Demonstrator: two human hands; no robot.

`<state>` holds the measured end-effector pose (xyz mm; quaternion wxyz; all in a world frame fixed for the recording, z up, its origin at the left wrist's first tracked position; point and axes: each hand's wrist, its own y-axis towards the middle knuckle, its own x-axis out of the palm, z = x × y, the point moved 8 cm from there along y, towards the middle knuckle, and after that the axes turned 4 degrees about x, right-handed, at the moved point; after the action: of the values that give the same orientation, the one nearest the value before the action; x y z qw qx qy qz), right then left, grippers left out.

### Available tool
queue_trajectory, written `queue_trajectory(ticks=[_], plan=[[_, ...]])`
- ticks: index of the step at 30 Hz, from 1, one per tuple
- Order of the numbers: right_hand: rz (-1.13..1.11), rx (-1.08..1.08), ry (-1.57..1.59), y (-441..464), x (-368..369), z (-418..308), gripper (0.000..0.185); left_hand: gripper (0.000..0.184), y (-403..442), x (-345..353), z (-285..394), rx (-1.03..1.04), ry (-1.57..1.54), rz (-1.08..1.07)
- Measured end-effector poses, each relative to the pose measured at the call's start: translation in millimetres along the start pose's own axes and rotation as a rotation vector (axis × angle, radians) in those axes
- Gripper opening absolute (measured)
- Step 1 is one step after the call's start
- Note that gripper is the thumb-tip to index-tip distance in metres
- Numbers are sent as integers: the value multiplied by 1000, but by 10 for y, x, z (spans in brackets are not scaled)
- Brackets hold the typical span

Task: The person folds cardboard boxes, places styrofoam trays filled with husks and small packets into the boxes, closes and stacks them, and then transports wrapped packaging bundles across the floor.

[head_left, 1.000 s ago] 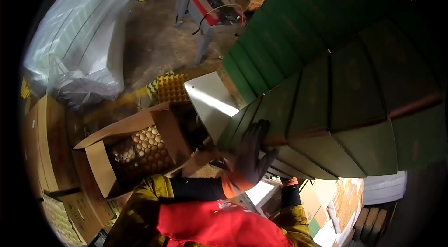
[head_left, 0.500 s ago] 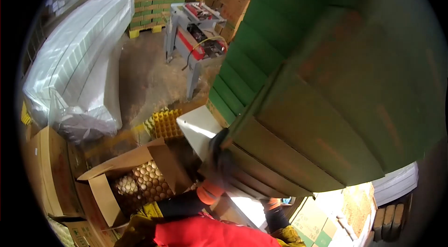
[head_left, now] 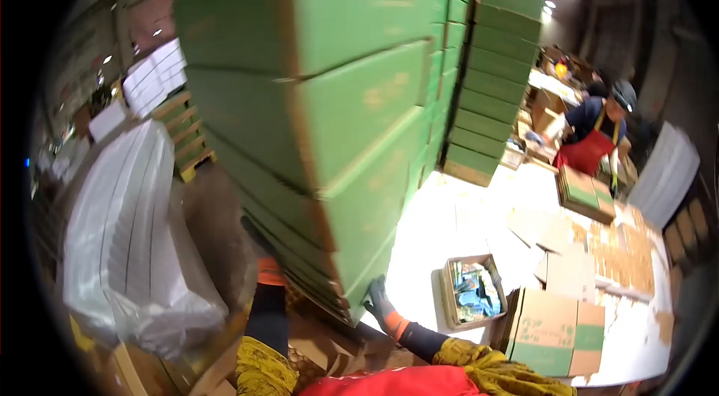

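Note:
A tall stack of green cardboard boxes (head_left: 359, 141) fills the middle of the head view, close in front of me. My left hand (head_left: 259, 237), in a dark glove with an orange cuff, is against the stack's left side near the bottom, its fingers partly hidden. On the lower right side, my right hand (head_left: 379, 300) presses its gloved palm and fingers against the bottom box. Together the two hands hold the stack between them. Below it lies an open carton, mostly hidden, and to its right is the bright white tabletop (head_left: 419, 246).
Another green box stack (head_left: 490, 89) stands behind on the table. A small carton of colourful packets (head_left: 474, 291) and flattened cartons (head_left: 550, 329) lie to the right. A co-worker in a red apron (head_left: 595, 138) stands beyond. Plastic-wrapped white bundles (head_left: 131, 239) stand left.
My view has swung right and up, bringing the table and co-worker in. The held stack, tilted over to the right before, appears more upright and further left, with both hands still on it.

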<state>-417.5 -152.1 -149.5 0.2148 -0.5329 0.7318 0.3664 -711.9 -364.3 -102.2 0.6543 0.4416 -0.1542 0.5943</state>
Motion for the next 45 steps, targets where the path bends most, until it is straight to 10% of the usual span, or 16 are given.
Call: queue_trajectory(ticks=[11,19,30,33,39,45], plan=[[151,116,408,761,583,427,73,55,975,-479,-136,-264,-866,-899],[21,460,1006,670,169,504,66,54,590,-193,402,-227,445,-174],[-219,742,1172,-627,-285,249,49,49,-815,-1448,-120,-469,171,114],[-228,761,1080,-1161,-369,310,41,47,-1552,-1695,-299,-563,655,76],[-164,834,885,-1981,-956,371,44,42,-3483,-1047,-602,-866,949,-441],[93,747,898,-2412,-1913,400,42,38,-4354,1045,-651,-946,708,-887]])
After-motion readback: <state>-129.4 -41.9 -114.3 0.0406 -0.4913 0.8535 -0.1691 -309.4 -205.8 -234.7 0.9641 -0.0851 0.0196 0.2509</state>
